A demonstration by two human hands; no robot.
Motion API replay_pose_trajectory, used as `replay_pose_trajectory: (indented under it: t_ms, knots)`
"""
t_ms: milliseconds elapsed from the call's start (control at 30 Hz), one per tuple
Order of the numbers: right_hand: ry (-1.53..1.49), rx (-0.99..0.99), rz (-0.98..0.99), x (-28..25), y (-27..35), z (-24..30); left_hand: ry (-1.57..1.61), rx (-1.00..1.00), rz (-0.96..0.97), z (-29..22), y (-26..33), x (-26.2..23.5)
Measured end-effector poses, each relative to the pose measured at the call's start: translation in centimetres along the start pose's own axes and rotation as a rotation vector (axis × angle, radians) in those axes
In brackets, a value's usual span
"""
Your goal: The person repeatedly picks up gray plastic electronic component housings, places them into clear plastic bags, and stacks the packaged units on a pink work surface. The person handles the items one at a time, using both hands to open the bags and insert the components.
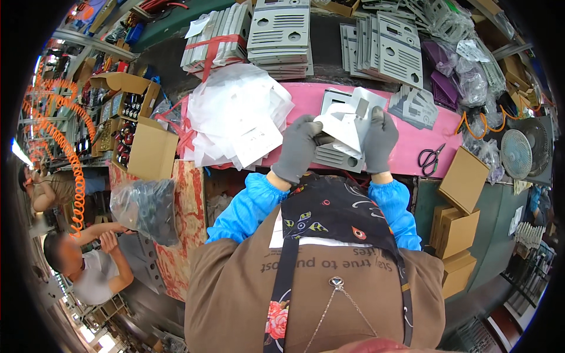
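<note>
Grey gloves cover both hands, with blue sleeves over the forearms. My left hand (298,147) pinches a folded white sheet (345,130) between thumb and fingers. My right hand (381,140) is closed on the right edge of the same sheet, which looks partly peeled apart, with a grey face showing beside the white. Under it lies a grey slotted metal panel (334,157) on the pink mat (406,154), close to my apron. Left of my left hand is a loose heap of white sheets (229,115). Flat grey printed overlays (414,107) lie beyond my right hand.
Black scissors (431,160) rest on the mat at right. Stacked metal panels (279,32) and more panels (395,50) stand at the back. Open cardboard boxes (154,147) are at left, cartons (459,226) and a fan (518,154) at right. Another person (88,262) works at far left.
</note>
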State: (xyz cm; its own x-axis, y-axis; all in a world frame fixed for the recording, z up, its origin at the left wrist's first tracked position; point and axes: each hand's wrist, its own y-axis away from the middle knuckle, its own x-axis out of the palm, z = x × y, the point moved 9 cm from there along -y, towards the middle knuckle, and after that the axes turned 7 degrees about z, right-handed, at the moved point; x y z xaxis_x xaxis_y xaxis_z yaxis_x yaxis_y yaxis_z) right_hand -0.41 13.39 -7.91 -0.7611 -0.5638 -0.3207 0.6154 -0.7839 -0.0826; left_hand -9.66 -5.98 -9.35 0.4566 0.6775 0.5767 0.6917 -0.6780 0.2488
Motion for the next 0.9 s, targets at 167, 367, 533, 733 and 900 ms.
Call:
replay_pose_trajectory:
  t_ms: [167, 367, 533, 733, 900]
  knots:
    - [0.689, -0.306, 0.062, 1.8, 1.2, 4.3, 0.174, 0.023, -0.029, 0.2, -1.2, -3.2]
    - [0.932, -0.349, 0.115, 2.8, 0.9, 2.9, 0.512, 0.008, -0.105, -1.9, -2.2, -8.4]
    - [0.966, -0.146, 0.046, -0.5, 0.0, 0.8, -0.172, 0.271, -0.409, -11.4, -2.1, -19.8]
    - [1.007, -0.061, 0.086, -1.8, 0.9, -1.0, -1.763, 0.107, -0.911, -17.2, -1.1, -27.5]
    - [0.885, -0.495, 0.022, -0.7, 3.0, 4.7, -1.480, 0.794, -0.794, -19.6, 0.1, -12.5]
